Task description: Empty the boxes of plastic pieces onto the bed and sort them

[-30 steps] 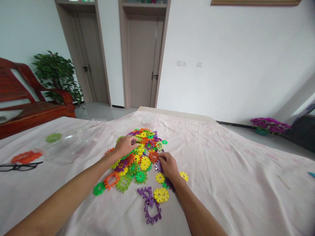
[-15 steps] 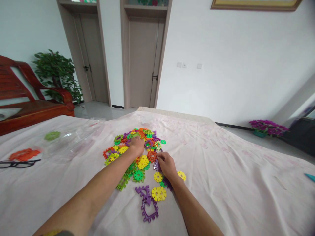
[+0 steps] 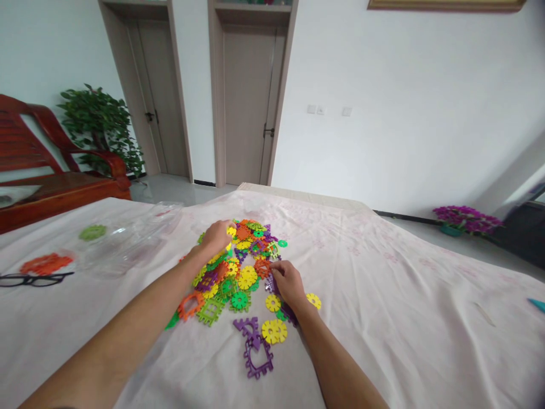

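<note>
Left hand (image 3: 216, 235) and right hand (image 3: 291, 284), fingers curled, any hold unclear; at the right's ten o'clock, an orange piece (image 3: 263, 268), likely light, stiff: pinch its rim.

It looks like a home, with a wooden bench (image 3: 80, 184) and leafy plant (image 3: 96, 119) at left, two doors (image 3: 249, 102) at upper left, and a picture frame (image 3: 447, 8) at upper right.

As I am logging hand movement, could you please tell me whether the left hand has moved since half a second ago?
Yes: against the right door's handle, the left hand has shifted leftward and slightly up in view.
</note>
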Motion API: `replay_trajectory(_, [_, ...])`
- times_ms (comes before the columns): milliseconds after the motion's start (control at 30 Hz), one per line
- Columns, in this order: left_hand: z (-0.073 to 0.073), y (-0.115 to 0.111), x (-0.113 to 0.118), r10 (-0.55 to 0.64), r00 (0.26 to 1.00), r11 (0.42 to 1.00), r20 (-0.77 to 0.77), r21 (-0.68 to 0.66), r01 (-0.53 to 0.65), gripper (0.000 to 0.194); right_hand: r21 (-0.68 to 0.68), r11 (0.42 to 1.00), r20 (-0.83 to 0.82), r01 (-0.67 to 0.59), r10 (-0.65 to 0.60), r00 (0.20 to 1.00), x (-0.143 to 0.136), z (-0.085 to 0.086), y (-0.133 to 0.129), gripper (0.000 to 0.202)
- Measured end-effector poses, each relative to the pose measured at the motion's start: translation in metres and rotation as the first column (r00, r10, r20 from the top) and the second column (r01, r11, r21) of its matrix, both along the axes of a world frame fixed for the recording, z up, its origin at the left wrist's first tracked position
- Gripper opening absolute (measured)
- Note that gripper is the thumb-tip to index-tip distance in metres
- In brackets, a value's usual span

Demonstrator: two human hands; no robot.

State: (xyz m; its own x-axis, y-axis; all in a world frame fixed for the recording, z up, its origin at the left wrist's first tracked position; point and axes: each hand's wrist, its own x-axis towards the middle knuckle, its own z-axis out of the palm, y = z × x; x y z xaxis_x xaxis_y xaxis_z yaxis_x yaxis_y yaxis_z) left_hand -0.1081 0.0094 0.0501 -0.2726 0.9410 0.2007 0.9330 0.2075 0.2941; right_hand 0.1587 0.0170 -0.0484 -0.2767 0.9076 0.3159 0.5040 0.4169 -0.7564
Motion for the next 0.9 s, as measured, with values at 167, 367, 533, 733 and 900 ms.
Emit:
replay_trajectory(167, [0.007, -0.024, -0.043, 0.013, 0.998, 0.998, 0.065, 0.053, -0.017, 0.037, 0.001, 1.0, 0.003, 0.0, 0.0, 1.0, 0.0, 0.004, -0.002, 0.022])
replay_trajectory(367, [-0.007, -0.066, -0.021, -0.116, 0.993, 0.988, 0.012, 0.105, 0.114, 0.033, 0.014, 1.0, 0.009, -0.006, 0.006, 1.0, 0.0, 0.004, -0.002, 0.023])
replay_trajectory(533, [-0.026, -0.088, 0.05, -0.502, 0.865, 0.861, -0.021, -0.104, 0.497, 0.066, 0.022, 1.0, -0.003, -0.013, 0.013, 1.0, 0.0, 0.003, -0.001, 0.022])
replay_trajectory(733, [-0.045, -0.076, 0.077, -0.419, 0.9, 0.901, -0.123, -0.178, 0.395, 0.047, 0.016, 1.0, -0.001, 0.002, -0.002, 1.0, 0.001, 0.001, -0.001, 0.02])
replay_trajectory(900, [-0.047, -0.062, 0.069, -0.372, 0.918, 0.927, -0.141, -0.113, 0.358, 0.033, 0.021, 1.0, -0.022, -0.009, 0.01, 1.0, 0.001, 0.0, -0.001, 0.02])
